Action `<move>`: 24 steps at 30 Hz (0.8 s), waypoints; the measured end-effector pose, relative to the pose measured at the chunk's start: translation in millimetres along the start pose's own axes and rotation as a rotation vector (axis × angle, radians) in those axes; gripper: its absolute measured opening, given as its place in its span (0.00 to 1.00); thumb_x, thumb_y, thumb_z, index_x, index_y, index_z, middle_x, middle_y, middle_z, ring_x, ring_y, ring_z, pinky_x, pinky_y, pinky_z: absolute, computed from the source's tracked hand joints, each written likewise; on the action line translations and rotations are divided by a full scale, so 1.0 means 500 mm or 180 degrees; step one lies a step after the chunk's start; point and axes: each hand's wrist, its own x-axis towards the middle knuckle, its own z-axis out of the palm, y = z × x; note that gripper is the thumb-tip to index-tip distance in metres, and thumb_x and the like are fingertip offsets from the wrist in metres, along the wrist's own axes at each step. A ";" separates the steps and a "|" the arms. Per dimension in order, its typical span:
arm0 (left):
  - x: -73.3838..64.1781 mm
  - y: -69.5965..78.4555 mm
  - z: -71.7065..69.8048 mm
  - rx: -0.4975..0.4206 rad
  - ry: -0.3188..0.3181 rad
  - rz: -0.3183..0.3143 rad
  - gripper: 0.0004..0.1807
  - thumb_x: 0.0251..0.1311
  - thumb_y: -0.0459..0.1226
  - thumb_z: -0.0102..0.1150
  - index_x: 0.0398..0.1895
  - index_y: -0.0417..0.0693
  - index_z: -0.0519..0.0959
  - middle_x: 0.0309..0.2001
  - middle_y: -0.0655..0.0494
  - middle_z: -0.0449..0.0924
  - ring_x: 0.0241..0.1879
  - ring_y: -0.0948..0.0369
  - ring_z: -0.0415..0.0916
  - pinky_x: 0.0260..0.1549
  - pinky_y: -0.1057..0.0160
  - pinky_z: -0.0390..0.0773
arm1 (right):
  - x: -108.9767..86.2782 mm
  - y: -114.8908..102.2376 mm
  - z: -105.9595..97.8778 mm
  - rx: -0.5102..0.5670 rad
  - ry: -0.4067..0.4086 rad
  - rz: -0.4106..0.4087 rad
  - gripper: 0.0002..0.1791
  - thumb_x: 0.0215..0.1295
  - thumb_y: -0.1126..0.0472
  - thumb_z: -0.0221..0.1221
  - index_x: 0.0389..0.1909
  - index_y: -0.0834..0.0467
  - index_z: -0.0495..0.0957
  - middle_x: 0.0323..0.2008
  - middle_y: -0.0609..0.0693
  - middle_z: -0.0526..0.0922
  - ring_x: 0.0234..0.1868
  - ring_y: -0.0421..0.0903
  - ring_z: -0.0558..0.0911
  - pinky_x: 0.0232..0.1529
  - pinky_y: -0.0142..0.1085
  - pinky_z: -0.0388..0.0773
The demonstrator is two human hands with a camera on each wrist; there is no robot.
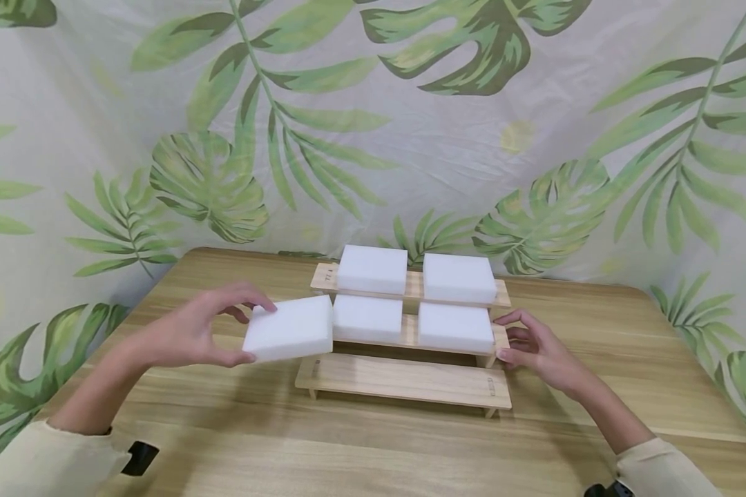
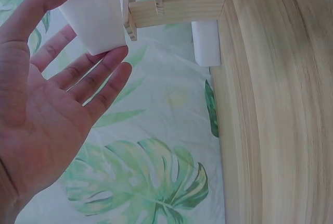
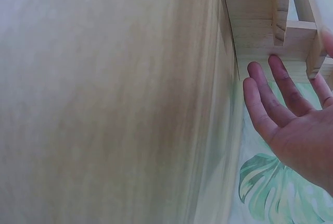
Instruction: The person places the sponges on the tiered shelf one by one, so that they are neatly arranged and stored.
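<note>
My left hand (image 1: 189, 330) pinches a white foam block (image 1: 291, 327) at its left end, thumb in front and fingers behind. The block hangs in the air, slightly tilted, by the left end of the three-step wooden display stand (image 1: 404, 378). In the left wrist view the thumb presses the foam block (image 2: 96, 13) and the other fingers are spread. My right hand (image 1: 541, 351) holds the right end of the middle step between thumb and index finger; its other fingers (image 3: 283, 86) extend loosely. Two foam blocks (image 1: 373, 269) stand on the top step and two (image 1: 455, 326) on the middle one.
The stand's lowest step bears nothing. A wood-grain table (image 1: 360, 449) lies under everything. A leaf-print cloth (image 1: 435, 159) hangs behind its far edge. Another white block (image 2: 206, 44) stands near the table edge in the left wrist view.
</note>
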 end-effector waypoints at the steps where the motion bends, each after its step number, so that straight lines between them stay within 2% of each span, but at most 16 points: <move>1: 0.000 0.002 0.001 -0.0012 -0.0006 0.0005 0.34 0.45 0.34 0.84 0.57 0.53 0.78 0.55 0.59 0.80 0.49 0.65 0.77 0.45 0.59 0.84 | 0.000 0.000 0.000 0.0000 0.0000 0.0001 0.24 0.72 0.69 0.61 0.62 0.71 0.64 0.48 0.65 0.81 0.45 0.43 0.84 0.43 0.43 0.86; 14: 0.018 0.037 0.029 -0.0156 -0.0130 0.0179 0.32 0.46 0.36 0.83 0.57 0.54 0.80 0.55 0.58 0.81 0.51 0.64 0.75 0.45 0.62 0.82 | 0.000 -0.001 0.001 0.0036 -0.0023 -0.0003 0.24 0.72 0.69 0.61 0.62 0.72 0.63 0.50 0.66 0.81 0.46 0.42 0.85 0.43 0.44 0.86; 24: 0.039 0.054 0.060 -0.0120 -0.0212 0.0197 0.30 0.48 0.38 0.82 0.57 0.54 0.80 0.57 0.56 0.80 0.51 0.63 0.75 0.46 0.62 0.81 | 0.000 -0.002 0.001 0.0009 0.0005 0.0035 0.24 0.72 0.68 0.61 0.62 0.70 0.64 0.52 0.67 0.80 0.47 0.42 0.84 0.44 0.44 0.86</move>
